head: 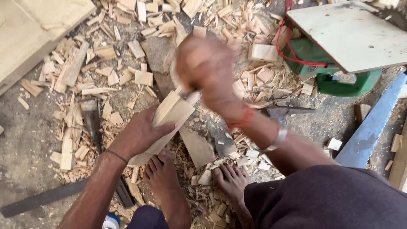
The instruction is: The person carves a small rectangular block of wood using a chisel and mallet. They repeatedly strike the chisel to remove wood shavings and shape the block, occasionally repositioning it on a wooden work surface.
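a: head view — what's in hand?

b: the left hand (142, 133) presses down on a pale wood block (163, 127) on the floor (25, 135), among wood chips (106, 63), just ahead of the bare feet (163, 176). the right hand (205, 70) is raised and blurred, fist closed around a tool i can't make out.

a: so which step?

b: chopping the block to shape, i'd judge. the next blow needs fingers kept clear of the block's top edge.
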